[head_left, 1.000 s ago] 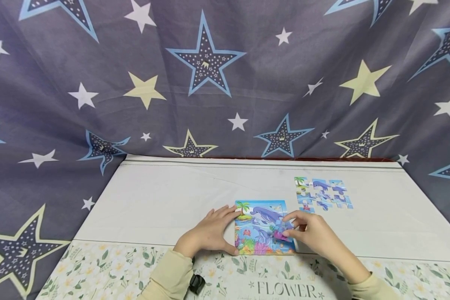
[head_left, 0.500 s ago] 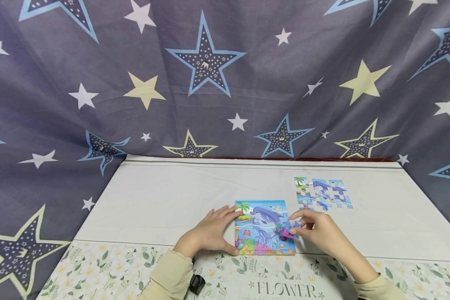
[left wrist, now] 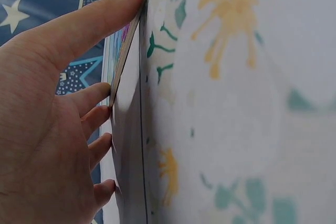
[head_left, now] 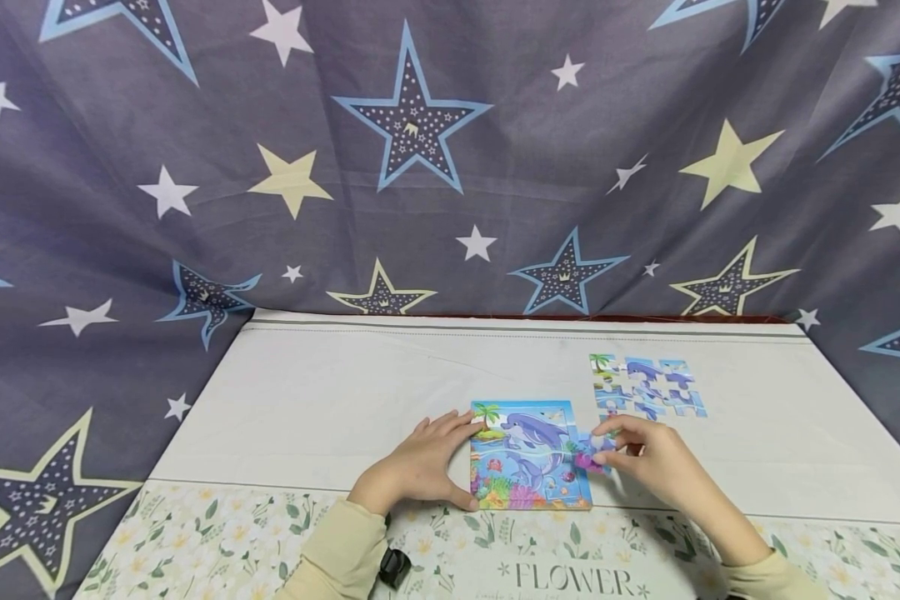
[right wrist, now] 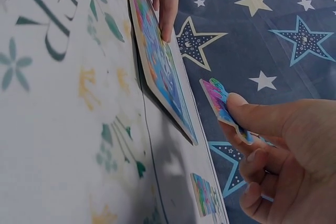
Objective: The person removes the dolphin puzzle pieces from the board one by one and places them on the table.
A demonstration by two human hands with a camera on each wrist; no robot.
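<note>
A dolphin jigsaw puzzle board [head_left: 521, 406] with a raised blue frame lies on the table in the head view. Along its left edge rests my left hand [head_left: 420, 462], fingers spread and fairly straight, the index fingertip near the palm-tree corner and the thumb at the near corner. In the left wrist view the thumb [left wrist: 89, 24] touches the board's edge. My right hand [head_left: 648, 458] pinches a pink-and-blue jigsaw piece [right wrist: 218, 100] between thumb and fingers, off the board's right edge. From the right wrist view, the piece stands tilted above the table; the fingertips behind it are partly hidden.
Several loose jigsaw pieces [head_left: 645, 387] lie grouped behind the right hand, at the board's far right. One coral-coloured piece [right wrist: 202, 195] shows near the right hand. A floral cloth [head_left: 270, 533] covers the near table edge; a star-patterned curtain [head_left: 457, 150] hangs behind.
My right hand has moved right with the pinched piece, from over the board's right part to beyond its right edge. The left hand and the board have stayed in place.
</note>
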